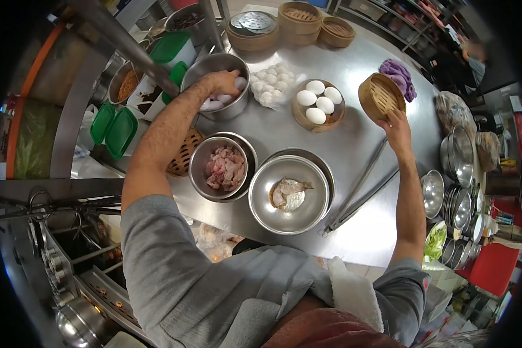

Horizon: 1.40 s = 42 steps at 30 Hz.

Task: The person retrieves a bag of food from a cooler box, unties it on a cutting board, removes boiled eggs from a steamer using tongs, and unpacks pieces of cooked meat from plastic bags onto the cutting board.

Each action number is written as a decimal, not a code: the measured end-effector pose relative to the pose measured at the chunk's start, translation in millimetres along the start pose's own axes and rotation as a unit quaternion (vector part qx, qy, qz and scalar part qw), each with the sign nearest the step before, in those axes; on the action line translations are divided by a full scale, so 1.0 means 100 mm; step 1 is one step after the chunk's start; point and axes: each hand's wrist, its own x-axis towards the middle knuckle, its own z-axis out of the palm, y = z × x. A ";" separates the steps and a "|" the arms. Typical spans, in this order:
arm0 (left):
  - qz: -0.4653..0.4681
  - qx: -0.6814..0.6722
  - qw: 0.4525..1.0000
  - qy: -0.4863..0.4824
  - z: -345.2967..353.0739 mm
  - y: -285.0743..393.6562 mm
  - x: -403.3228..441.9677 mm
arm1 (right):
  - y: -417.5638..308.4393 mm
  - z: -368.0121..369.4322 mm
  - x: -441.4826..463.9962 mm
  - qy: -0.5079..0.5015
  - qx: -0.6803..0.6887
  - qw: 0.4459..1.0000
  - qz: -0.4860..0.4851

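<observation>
My left hand reaches into a deep metal pot that holds several smooth white eggs. Its fingers curl down around one of them near the right wall. In my right hand is a small round bamboo steamer basket, raised and tilted, its slatted inside bare. Between my hands, several white egg-shaped pieces sit in another bamboo steamer. A clear plastic bag of small white balls lies beside the pot.
Nearest me are a metal bowl of raw meat pieces and a metal bowl with one meat piece. Long metal tongs lie to the right. A purple cloth and bamboo steamers are farther back. Stacked metal bowls stand right.
</observation>
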 end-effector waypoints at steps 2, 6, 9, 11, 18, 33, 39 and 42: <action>-0.040 0.011 0.999 0.005 0.05 -0.01 0.11 | -0.02 -0.03 -0.08 0.011 0.001 1.000 -0.010; -0.026 0.015 0.996 0.088 0.23 -0.06 0.21 | -0.08 -0.07 -0.21 0.027 0.011 0.999 -0.027; 0.004 -0.006 0.996 0.093 0.28 -0.13 0.28 | -0.14 -0.10 -0.26 0.023 -0.001 0.999 -0.046; 0.028 -0.001 0.993 0.117 0.32 -0.17 0.27 | -0.19 -0.12 -0.29 0.032 -0.016 0.998 -0.056; 0.078 -0.128 0.976 0.156 0.26 -0.29 0.20 | -0.35 -0.24 -0.38 0.031 -0.065 0.991 -0.110; 0.463 -0.024 0.863 0.198 -0.30 1.17 -2.40 | -2.16 -1.23 -0.69 0.076 0.032 0.949 -0.305; 0.359 0.020 0.914 0.187 0.55 1.13 -3.41 | -3.01 -1.42 -1.63 0.101 0.107 0.914 -0.378; 0.346 -0.018 0.923 0.166 1.07 0.84 -3.76 | -3.31 -1.34 -2.14 0.074 0.141 0.895 -0.416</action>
